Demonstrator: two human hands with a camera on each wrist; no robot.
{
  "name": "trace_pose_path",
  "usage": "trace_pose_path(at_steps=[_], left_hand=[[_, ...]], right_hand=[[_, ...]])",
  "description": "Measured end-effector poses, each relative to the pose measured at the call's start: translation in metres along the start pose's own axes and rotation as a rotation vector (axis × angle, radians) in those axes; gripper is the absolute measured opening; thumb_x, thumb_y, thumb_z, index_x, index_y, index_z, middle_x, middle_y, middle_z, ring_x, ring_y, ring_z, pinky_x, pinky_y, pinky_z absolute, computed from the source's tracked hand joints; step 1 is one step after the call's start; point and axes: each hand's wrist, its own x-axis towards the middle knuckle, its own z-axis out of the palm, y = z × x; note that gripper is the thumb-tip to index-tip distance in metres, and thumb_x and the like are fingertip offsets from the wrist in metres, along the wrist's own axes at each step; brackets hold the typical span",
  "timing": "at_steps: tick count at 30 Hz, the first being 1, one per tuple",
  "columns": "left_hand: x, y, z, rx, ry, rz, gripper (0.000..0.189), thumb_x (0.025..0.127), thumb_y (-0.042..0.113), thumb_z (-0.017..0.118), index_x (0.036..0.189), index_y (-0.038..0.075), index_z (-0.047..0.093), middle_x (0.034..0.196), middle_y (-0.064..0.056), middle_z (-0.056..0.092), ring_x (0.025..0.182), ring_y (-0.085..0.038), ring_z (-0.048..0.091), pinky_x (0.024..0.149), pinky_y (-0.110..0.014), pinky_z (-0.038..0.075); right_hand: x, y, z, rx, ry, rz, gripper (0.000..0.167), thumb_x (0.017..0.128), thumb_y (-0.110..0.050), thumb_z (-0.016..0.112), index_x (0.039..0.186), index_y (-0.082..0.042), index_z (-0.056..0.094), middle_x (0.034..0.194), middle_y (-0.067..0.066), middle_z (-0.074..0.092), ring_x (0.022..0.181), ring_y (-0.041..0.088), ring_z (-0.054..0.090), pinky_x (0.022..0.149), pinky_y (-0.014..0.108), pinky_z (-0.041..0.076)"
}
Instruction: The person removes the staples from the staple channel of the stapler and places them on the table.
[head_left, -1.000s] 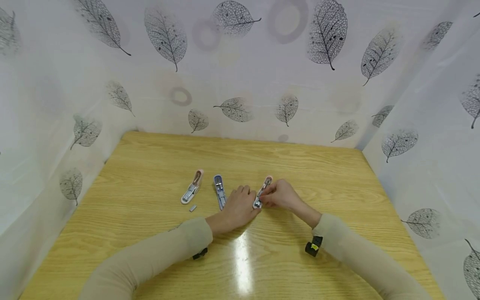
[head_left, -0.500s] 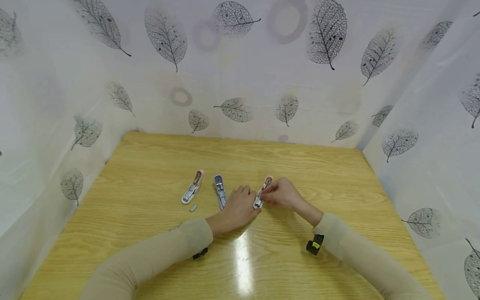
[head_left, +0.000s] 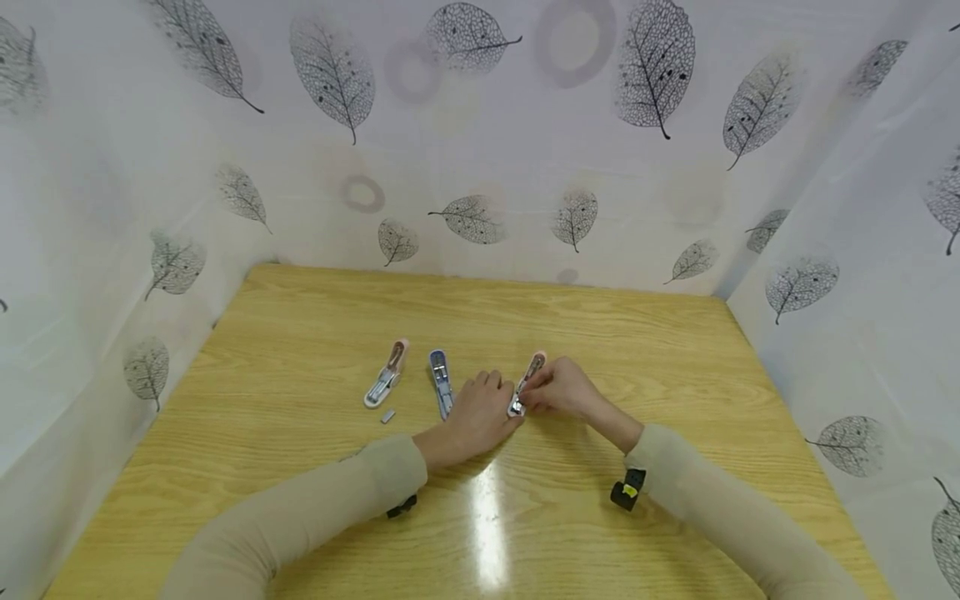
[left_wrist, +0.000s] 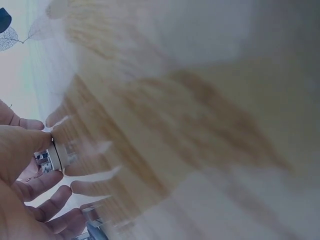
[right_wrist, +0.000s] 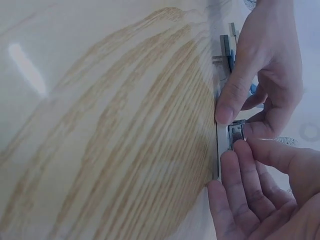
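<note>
A pink-and-white stapler (head_left: 536, 364) lies opened out on the table, its metal inner parts facing up. My left hand (head_left: 480, 415) holds its near end between thumb and index finger, as the right wrist view shows. From the right, my right hand (head_left: 564, 390) pinches at the metal magazine (right_wrist: 236, 132) with thumb and fingertips; whether a staple strip is between them I cannot tell. Left of my left hand lies an opened blue stapler (head_left: 439, 371), its near end partly covered by that hand. A second pink-and-white stapler (head_left: 386, 377) lies opened further left.
A small grey staple strip (head_left: 387, 416) lies just below the left stapler. The wooden table (head_left: 600, 533) reaches back to a leaf-patterned curtain (head_left: 480, 133), which also hangs along both sides. Light glares on the tabletop between the forearms.
My right fingers shift very slightly at the stapler's metal magazine, whose near part looks different from frame to frame. My left hand keeps its place, and the other staplers stay put.
</note>
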Motion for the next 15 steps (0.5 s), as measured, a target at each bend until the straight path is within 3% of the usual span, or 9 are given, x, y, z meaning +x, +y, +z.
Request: trace_pose_path(at_steps=[15], left_hand=[[-0.0011,-0.0004,0.0001,-0.008,0.015,0.009,0.046,0.098,0.050,0.071,0.118,0.009,0.067,0.102,-0.006,0.063,0.089,-0.018,0.057,0.079,-0.033,0.054]], right_hand=[[-0.0065,0.0019,-0.0078,0.060,-0.133,-0.029,0.021,0.105,-0.010,0.062,0.103,0.008,0.071,0.094,0.019,0.078,0.075,0.014,0.073,0.069,0.029,0.061]])
